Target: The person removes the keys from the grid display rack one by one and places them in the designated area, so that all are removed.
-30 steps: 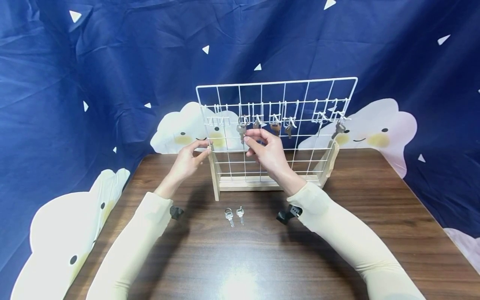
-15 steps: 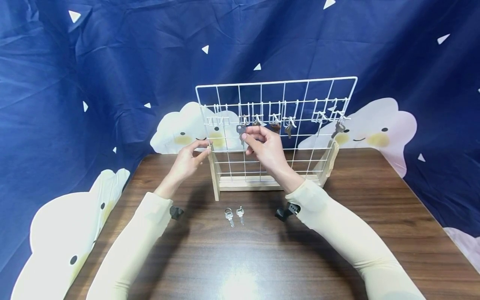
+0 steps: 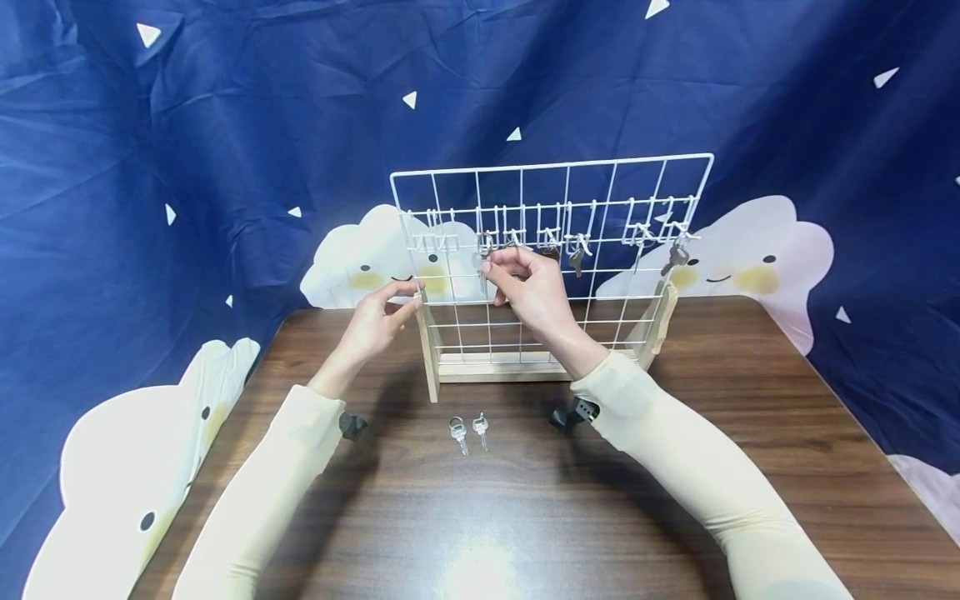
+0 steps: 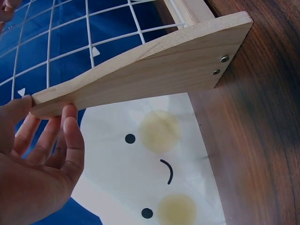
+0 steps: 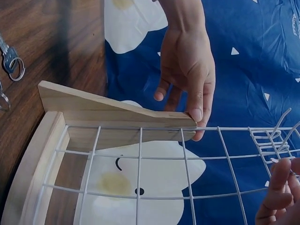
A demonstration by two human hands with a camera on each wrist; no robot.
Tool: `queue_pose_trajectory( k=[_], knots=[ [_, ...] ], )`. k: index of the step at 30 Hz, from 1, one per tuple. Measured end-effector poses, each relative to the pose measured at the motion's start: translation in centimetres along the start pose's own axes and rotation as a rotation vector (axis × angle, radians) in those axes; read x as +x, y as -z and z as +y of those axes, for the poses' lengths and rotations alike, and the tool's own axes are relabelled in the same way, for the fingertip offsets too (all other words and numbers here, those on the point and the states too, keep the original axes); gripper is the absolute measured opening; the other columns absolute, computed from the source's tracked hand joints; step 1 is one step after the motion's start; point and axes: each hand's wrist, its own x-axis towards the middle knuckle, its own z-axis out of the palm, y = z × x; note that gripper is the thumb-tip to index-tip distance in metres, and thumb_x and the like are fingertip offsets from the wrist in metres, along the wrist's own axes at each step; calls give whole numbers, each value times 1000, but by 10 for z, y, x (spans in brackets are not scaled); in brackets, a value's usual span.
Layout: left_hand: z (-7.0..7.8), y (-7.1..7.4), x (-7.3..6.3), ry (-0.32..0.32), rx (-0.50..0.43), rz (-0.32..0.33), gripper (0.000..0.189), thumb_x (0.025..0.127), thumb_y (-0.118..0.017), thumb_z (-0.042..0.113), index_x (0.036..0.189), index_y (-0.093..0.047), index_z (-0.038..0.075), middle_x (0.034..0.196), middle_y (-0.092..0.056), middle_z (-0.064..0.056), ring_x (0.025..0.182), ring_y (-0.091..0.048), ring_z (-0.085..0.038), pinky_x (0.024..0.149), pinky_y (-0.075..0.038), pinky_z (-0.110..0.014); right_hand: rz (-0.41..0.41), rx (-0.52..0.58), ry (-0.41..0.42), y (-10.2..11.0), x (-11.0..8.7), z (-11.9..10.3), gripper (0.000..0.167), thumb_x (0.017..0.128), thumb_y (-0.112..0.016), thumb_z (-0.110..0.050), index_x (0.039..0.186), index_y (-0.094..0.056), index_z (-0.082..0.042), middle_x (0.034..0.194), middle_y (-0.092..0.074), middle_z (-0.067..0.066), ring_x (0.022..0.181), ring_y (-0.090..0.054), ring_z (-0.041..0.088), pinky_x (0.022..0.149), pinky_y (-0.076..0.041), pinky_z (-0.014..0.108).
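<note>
My left hand grips the upper end of the wooden side panel of a white wire grid rack, thumb on one face and fingers on the other. In front of the rack, my right hand pinches a silvery key just below a white hook. Whether the key's ring sits on that hook I cannot tell. In the right wrist view, the fingers of this hand show at the edge, near the hooks. Two keys with rings, a left key and a right key, lie on the table.
Other keys hang along the hook row, among them a brownish key and a dark key at the far right. The rack's wooden base stands on the brown table. A blue curtain hangs behind.
My right hand has shifted slightly up and left, and the pinched key has turned from flat-facing to nearly edge-on. My left hand stays on the side panel.
</note>
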Motion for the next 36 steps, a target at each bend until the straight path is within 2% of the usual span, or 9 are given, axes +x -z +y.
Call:
queue_pose_trajectory(
  k=[6, 18, 21, 26, 27, 30, 33, 34, 36],
  knots=[
    [0, 0, 0, 0, 9, 0, 34, 99, -65, 24, 131, -63, 12, 134, -64, -12, 95, -72, -31, 69, -61, -34, -18, -39, 14, 2, 0, -1, 19, 91, -74, -20, 101, -71, -4, 78, -70, -3, 50, -60, 13, 49, -48, 22],
    [0, 0, -2, 13, 9, -2, 35, 99, -64, 26, 132, -63, 14, 133, -65, -12, 96, -72, -29, 67, -58, -25, -48, -58, 12, 5, -4, -4, 18, 89, -76, -22, 98, -69, -9, 70, -69, -9, 47, -56, 19, 42, -39, 22],
    [0, 0, -1, 12, 12, -2, 35, 99, -64, 26, 132, -63, 14, 134, -64, -11, 96, -72, -29, 69, -61, -30, -50, -48, 23, 6, -6, -6, 19, 89, -76, -23, 98, -69, -8, 70, -70, -10, 49, -57, 25, 42, -40, 22],
    [0, 0, 0, 16, -3, -4, 34, 99, -64, 26, 131, -63, 12, 135, -64, -11, 97, -72, -30, 74, -62, -45, -53, -37, 42, 8, -8, -8, 21, 89, -76, -25, 99, -70, -8, 70, -70, -11, 48, -55, 16, 43, -39, 22],
    [0, 0, 0, 17, -7, -4, 35, 99, -64, 26, 131, -63, 12, 135, -64, -11, 98, -72, -31, 76, -61, -47, -54, -40, 45, 9, -9, -8, 21, 89, -76, -26, 99, -70, -8, 69, -70, -11, 47, -55, 14, 45, -41, 22],
    [-1, 0, 0, 16, -8, -5, 36, 99, -64, 26, 132, -63, 12, 135, -64, -12, 99, -72, -31, 76, -61, -48, -59, -44, 52, 11, -11, -10, 22, 89, -76, -27, 98, -70, -8, 67, -69, -11, 48, -56, 17, 75, -52, 20],
    [0, 0, 0, 11, -11, -3, 35, 99, -64, 26, 131, -63, 12, 134, -64, -13, 98, -72, -32, 77, -61, -50, -66, -48, 53, 12, -12, -11, 22, 89, -76, -27, 98, -69, -8, 65, -68, -11, 48, -57, 17, 95, -47, 22],
    [0, 0, 0, 10, -8, -3, 35, 99, -64, 26, 131, -63, 12, 134, -64, -13, 98, -72, -32, 77, -61, -50, -69, -46, 54, 12, -13, -11, 21, 89, -76, -26, 98, -69, -8, 65, -68, -11, 48, -57, 18, 97, -46, 22],
    [1, 0, -1, 12, -7, -4, 35, 99, -64, 26, 131, -63, 12, 133, -64, -14, 98, -72, -32, 78, -60, -53, -71, -43, 52, 13, -15, -12, 20, 89, -76, -25, 98, -69, -9, 66, -69, -12, 48, -58, 16, 78, -50, 20]
  ],
)
